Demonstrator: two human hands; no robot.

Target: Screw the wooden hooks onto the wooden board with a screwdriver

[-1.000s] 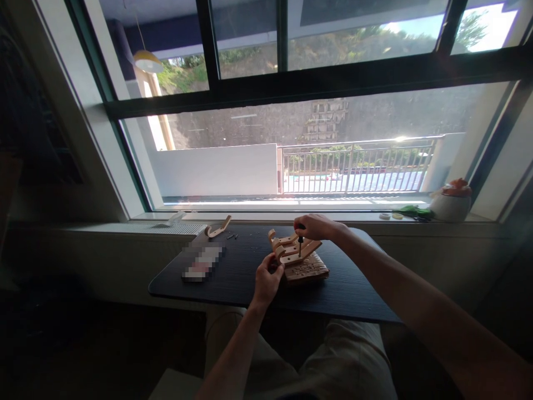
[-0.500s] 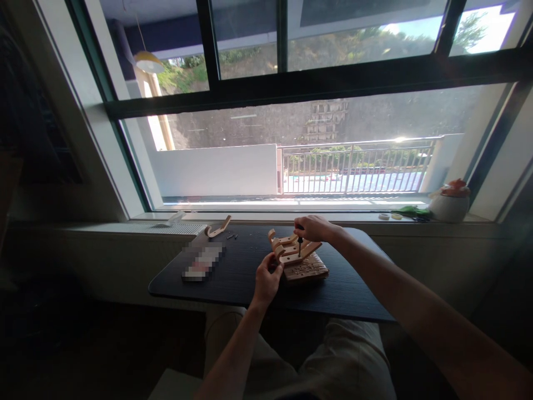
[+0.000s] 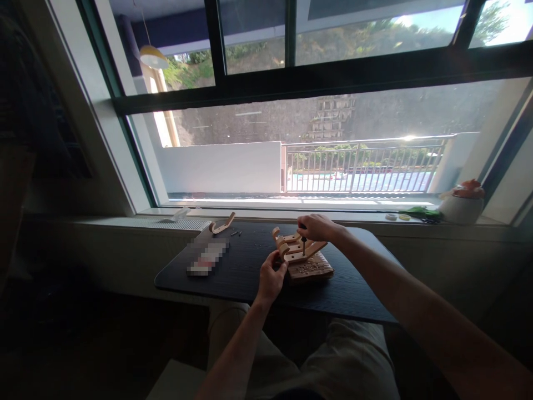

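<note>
My right hand (image 3: 317,227) is closed around the handle of a screwdriver (image 3: 304,246), held upright with its tip down on the nearest wooden hook (image 3: 296,257). My left hand (image 3: 272,278) pinches the curled left end of that same hook between thumb and fingers. Behind it, more curved wooden hooks (image 3: 287,238) lie side by side, with dark holes along their flat parts. They all rest over a carved wooden block (image 3: 311,267). Whether a screw sits under the screwdriver tip is too small to tell.
Another wooden hook (image 3: 222,223) lies at the back left of the dark table (image 3: 245,266), with a few screws (image 3: 236,233) beside it. A blurred-out flat item (image 3: 208,257) is nearer me. A white pot (image 3: 462,206) stands on the windowsill, right of green leaves (image 3: 420,212).
The view has shifted slightly, so everything sits a little further right. Both hands keep their grip, and the screwdriver stays upright on the hook.
</note>
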